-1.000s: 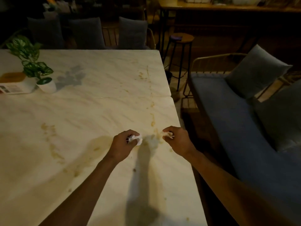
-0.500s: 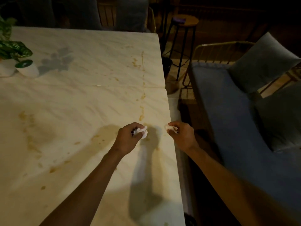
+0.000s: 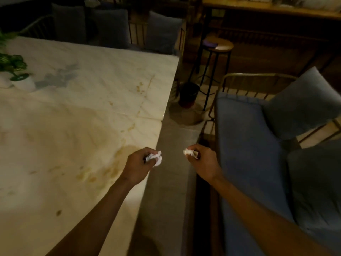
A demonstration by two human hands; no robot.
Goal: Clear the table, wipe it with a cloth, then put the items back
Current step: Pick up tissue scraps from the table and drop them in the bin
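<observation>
A marble table (image 3: 73,126) with brown stains fills the left of the view. My left hand (image 3: 139,164) hovers at the table's right edge, closed around a crumpled white tissue (image 3: 156,157). My right hand (image 3: 203,161) is off the table, over the gap beside it, fingers closed on a second small white tissue wad (image 3: 190,152). A potted plant (image 3: 17,74) in a white pot stands at the table's far left.
A blue cushioned bench (image 3: 249,154) with grey pillows runs along the right. A wooden stool (image 3: 218,46) and a dark bin (image 3: 189,94) stand beyond the table's far corner. Cushioned chairs (image 3: 110,26) line the far side.
Both hands have lifted off the tabletop and moved right, each keeping its tissue wad; the right hand is now past the table's edge. The view has swung right.
</observation>
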